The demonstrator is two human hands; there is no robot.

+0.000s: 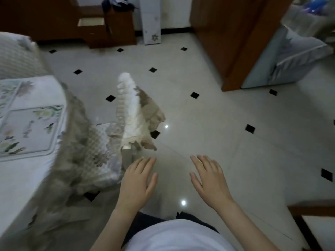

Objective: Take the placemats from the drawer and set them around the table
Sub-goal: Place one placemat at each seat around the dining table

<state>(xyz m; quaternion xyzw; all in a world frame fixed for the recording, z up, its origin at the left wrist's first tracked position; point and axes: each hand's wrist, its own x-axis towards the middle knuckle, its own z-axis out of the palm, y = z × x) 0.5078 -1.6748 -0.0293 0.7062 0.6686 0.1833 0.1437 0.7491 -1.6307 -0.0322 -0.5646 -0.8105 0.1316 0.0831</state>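
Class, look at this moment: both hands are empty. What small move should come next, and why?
Probably walk on to fetch another mat: the left hand and right hand hover open over the tiled floor, and one floral rectangular placemat already lies on the table.

faint lettering on the placemat [30,131], too blurred to read

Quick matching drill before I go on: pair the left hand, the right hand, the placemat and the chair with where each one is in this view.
Things:
1. left hand
2. right hand
3. placemat
4. chair

Places:
A. lying flat on the table, far left
B. open over bare floor, right of centre
C. draped in cloth, beside the table
D. open, fingertips near the chair's cover

Pairs: 1-D, 2-B, 3-A, 4-C
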